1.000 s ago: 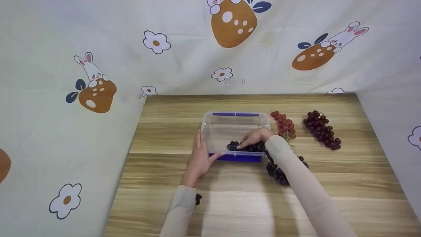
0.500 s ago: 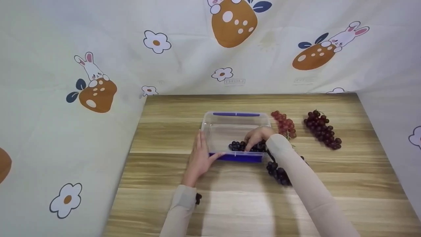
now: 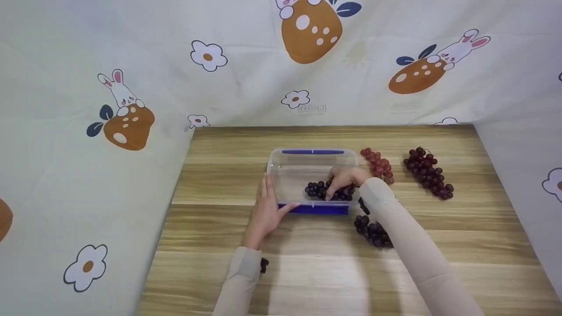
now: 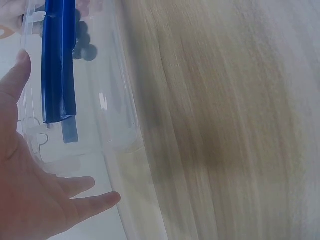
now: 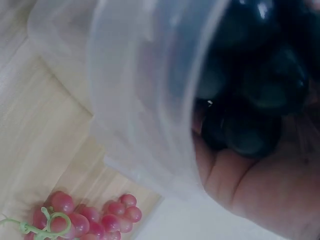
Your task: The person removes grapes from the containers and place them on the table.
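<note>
A clear plastic food box with blue latches stands lidless on the table. Inside it, along the front wall, is a bunch of black grapes. My right hand reaches over the box's right side and grips this bunch with bent fingers; the right wrist view has the black grapes against the palm. My left hand steadies the box's front left corner, fingers straight along the left wall and thumb on the front rim. The left wrist view shows its fingers extended.
On the wooden table, a second black grape bunch lies right of the box's front, partly under the right sleeve. Pink-red grapes lie beside the box's right wall, and dark red grapes farther right. Patterned cloth hangs behind.
My right hand has drawn its fingers in around the black grapes, and the bunch has shifted slightly up and back from the front wall. The left hand and box stay nearly still.
</note>
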{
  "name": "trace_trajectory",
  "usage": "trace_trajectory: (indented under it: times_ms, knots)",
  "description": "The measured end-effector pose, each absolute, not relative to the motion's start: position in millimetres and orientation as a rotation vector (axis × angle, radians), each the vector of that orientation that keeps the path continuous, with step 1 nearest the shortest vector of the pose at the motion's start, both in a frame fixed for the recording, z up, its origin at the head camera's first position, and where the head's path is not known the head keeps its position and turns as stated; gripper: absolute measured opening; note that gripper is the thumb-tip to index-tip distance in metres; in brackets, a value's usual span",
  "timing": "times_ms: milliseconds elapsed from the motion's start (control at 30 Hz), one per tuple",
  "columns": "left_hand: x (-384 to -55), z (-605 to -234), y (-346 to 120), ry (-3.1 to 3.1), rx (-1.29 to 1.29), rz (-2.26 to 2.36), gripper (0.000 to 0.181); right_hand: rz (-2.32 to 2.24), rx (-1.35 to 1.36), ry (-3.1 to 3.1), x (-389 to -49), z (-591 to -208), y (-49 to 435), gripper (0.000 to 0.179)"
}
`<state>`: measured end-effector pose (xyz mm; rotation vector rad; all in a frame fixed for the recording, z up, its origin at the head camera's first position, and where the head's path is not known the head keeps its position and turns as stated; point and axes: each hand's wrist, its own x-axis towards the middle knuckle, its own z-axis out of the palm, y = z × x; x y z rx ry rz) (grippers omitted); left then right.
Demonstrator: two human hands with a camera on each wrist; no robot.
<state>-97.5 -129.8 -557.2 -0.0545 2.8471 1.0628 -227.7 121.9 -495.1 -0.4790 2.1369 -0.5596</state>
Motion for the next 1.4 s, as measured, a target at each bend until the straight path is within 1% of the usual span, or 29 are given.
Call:
trace_trajectory:
  times_ms: [100, 267, 500, 733, 800, 1000, 1133, 1400]
  knots:
    - [-97, -557, -130, 2.846, -0.059, 1.068, 0.125, -0.627, -0.459, 2.139, -226, -492, 126, 0.087]
    - [-98, -559, -130, 2.842, -0.059, 1.08, 0.124, -0.756, -0.444, 2.147, -221, -487, 131, 0.084]
    - [-98, -560, -130, 2.835, -0.068, 1.082, 0.125, -0.938, -0.453, 2.196, -209, -480, 139, 0.072]
    - [-97, -559, -129, 2.821, -0.089, 1.095, 0.126, -1.12, -0.475, 2.176, -200, -479, 150, 0.054]
    - [-97, -559, -129, 2.819, -0.094, 1.095, 0.126, -1.162, -0.458, 2.152, -198, -477, 153, 0.055]
    - [-97, -559, -129, 2.817, -0.109, 1.094, 0.125, -1.211, -0.43, 2.179, -192, -473, 158, 0.067]
    - [-98, -559, -129, 2.817, -0.106, 1.1, 0.126, -1.255, -0.404, 2.203, -187, -471, 162, 0.068]
    - [-97, -557, -129, 2.814, -0.109, 1.118, 0.126, -1.338, -0.419, 2.307, -177, -471, 171, 0.059]
